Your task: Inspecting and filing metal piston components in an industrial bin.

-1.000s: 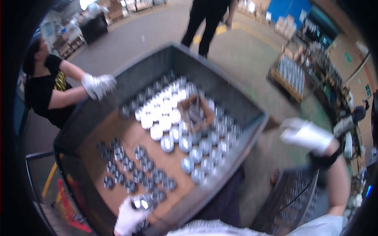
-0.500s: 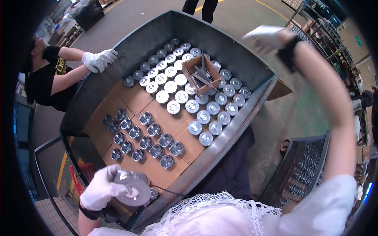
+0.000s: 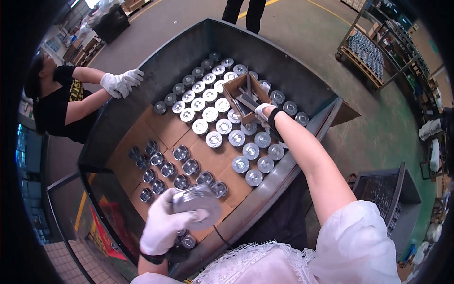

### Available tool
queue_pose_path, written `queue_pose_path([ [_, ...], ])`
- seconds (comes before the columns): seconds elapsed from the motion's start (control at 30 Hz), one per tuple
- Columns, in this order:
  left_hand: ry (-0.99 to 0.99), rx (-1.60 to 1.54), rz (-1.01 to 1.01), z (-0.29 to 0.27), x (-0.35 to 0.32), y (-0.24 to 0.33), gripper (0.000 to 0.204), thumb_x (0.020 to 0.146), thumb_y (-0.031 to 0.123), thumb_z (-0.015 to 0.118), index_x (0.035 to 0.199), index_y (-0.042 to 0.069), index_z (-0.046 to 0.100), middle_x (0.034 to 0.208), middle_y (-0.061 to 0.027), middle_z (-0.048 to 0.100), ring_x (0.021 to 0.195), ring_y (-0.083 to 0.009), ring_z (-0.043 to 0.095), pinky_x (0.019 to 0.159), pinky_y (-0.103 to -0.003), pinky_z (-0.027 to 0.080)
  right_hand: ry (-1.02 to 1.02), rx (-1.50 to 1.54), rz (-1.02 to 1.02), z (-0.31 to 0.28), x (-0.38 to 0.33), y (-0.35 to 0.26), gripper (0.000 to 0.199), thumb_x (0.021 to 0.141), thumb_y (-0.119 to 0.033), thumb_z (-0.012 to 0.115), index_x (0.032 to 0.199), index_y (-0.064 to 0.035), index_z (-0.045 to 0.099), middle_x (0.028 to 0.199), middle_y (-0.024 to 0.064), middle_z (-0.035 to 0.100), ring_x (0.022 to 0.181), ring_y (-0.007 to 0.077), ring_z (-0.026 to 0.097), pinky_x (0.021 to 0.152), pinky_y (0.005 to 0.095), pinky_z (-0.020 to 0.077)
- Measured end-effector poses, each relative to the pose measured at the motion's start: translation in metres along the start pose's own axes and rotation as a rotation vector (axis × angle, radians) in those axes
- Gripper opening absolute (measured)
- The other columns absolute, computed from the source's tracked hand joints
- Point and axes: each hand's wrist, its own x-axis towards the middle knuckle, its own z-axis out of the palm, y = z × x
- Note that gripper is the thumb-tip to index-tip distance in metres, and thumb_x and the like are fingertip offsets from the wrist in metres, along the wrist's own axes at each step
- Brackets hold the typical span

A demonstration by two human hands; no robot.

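A workshop floor, grey with worn green patches, spreads behind a deep, dark metal bin lined with brown cardboard.

Our white-gloved left hand, lower centre-left, grasps a round, silvery metal piston, tilted above the lining. Our white-gloved right hand, right of centre, meets the lower edge of a small, open brown cardboard box containing long grey metal tools; we cannot tell whether its fingers grip anything.

Beyond, close rows of silvery pistons with round faces up fill the bin's far and right parts. Nearer lies a smaller, looser group of pistons with hollow sides showing. Bare lining separates them; the held piece is not set down, and which group is finished we cannot judge.

The box sits over some pistons, and our right forearm hides others. A co-worker in black, upper left, rests white-gloved hands on the rim. A grey open crate stands lower right.
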Motion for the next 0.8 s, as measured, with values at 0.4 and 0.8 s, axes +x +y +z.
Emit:
queue_pose_path([
  [0.4, -0.011, 0.318, 0.722, 0.093, -0.034, -0.059, 0.051, 0.074, -0.004, 0.079, 0.121, -0.001, 0.059, 0.123, -0.0073, 0.062, 0.109, -0.0114, 0.060, 0.096, -0.026, 0.049, -0.150, 0.333, -0.936, -0.102, -0.388, 0.173, 0.034, 0.104, -0.037, 0.055, 0.105, -0.0032, 0.057, 0.069, 0.0017, 0.058, 0.048, 0.0113, 0.055, 0.046, 0.0225, 0.0432],
  [0.8, -0.120, 0.418, 0.988, 0.157, -0.075, -0.108, 0.040, 0.072, -0.006, 0.081, 0.105, -0.001, 0.060, 0.113, -0.0149, 0.067, 0.104, -0.0219, 0.070, 0.085, -0.031, 0.056, 0.367, 0.332, -0.887, -0.044, -0.428, 0.411, 0.031, 0.100, -0.029, 0.067, 0.085, -0.0030, 0.061, 0.072, 0.0054, 0.064, 0.064, 0.0097, 0.055, 0.058, 0.0275, 0.0435],
])
